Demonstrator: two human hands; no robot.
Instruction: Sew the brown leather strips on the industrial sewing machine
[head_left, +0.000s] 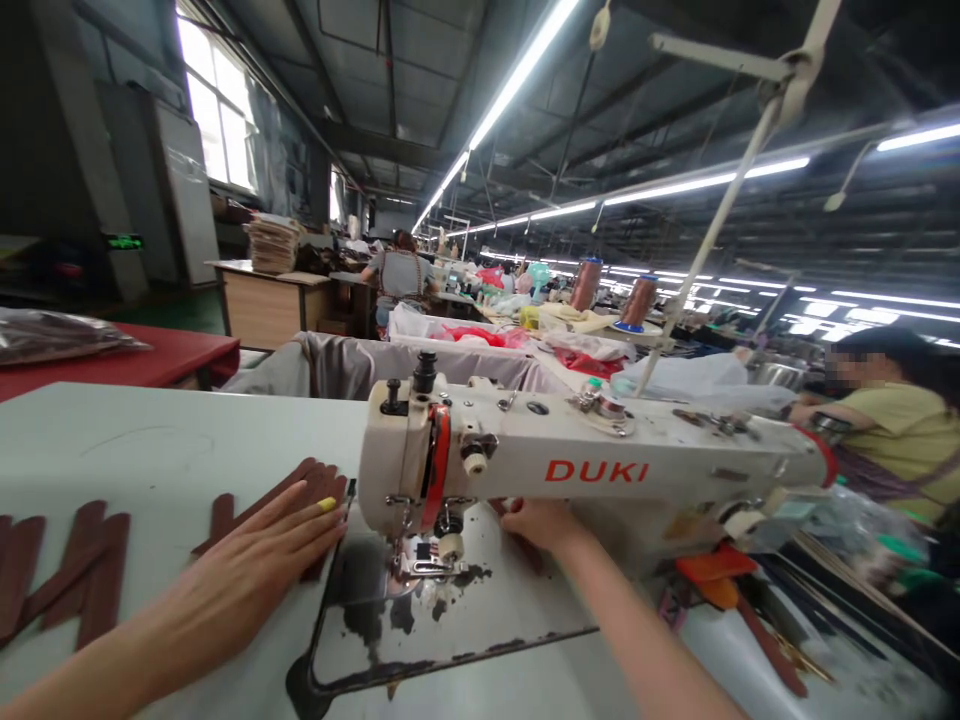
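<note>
Brown strips (321,476) left of centre could scatter if your flattened left hand (262,545) drags; your right hand (547,525), mid-frame, pinches another strip (523,549)

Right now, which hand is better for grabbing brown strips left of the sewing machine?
Probably the left hand: it lies on some brown strips. The right hand is farther away, below the sewing machine's arm.

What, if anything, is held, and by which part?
The left hand lies on brown strips, gripping none visibly; whether the right hand grips another strip cannot be told.
</note>
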